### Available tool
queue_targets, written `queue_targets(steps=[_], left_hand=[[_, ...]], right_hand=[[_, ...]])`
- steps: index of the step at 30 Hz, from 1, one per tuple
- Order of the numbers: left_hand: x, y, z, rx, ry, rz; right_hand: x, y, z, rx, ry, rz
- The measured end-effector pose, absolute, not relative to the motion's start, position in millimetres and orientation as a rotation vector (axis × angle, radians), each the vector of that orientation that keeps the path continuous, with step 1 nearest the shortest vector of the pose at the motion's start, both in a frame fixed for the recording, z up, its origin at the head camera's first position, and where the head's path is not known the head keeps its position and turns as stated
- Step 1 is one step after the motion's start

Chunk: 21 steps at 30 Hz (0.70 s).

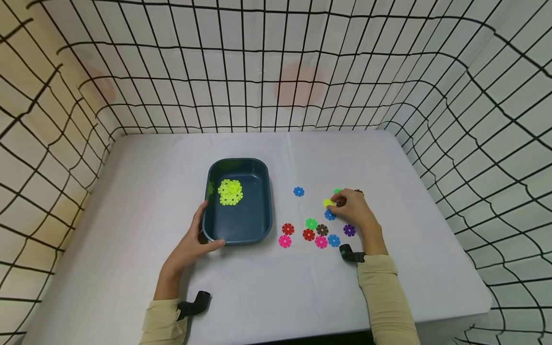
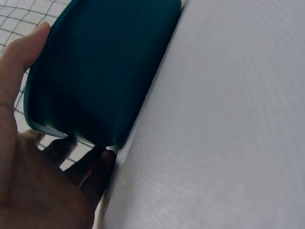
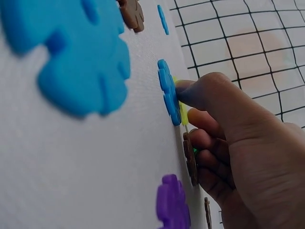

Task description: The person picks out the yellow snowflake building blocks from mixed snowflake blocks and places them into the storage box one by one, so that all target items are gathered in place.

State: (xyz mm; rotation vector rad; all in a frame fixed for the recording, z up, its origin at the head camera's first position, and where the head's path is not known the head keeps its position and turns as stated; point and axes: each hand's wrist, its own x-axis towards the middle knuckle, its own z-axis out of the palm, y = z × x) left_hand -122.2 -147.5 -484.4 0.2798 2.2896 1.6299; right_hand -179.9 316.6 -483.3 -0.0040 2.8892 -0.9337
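Observation:
A dark blue rectangular tray [image 1: 254,215] stands on the table, holding a cluster of yellow-green snowflake discs [image 1: 230,192]. My left hand [image 1: 189,247] grips its near left corner, thumb on the near rim and fingers along the left side; in the left wrist view the fingers [image 2: 97,167] reach round the tray wall. To the right, my right hand [image 1: 355,211] pinches a yellow snowflake disc [image 1: 328,203] between thumb and forefinger. A blue disc [image 1: 330,215] lies just in front of the fingertips, and a brown disc [image 3: 189,160] is partly hidden beside the curled fingers.
Several more discs lie between tray and right forearm, among them a red disc [image 1: 288,229], a pink disc [image 1: 285,241] and a purple disc [image 1: 349,230]. A lone blue disc [image 1: 299,191] lies farther back. Black wire mesh [image 1: 246,91] borders the white table [image 1: 276,287] behind and at both sides.

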Motion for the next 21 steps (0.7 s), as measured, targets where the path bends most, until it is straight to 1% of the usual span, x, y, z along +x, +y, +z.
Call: queue_targets(steps=[11, 21], left_hand=[[-122.1, -147.0, -481.8, 0.268, 2.292, 1.627], [-121.9, -146.2, -483.4, 0.259, 2.299, 1.614]], right_hand=[[-180.2, 314.8, -481.4, 0.003, 2.910, -0.957], [-193.9, 292.3, -466.8, -0.082, 2.856, -1.015]])
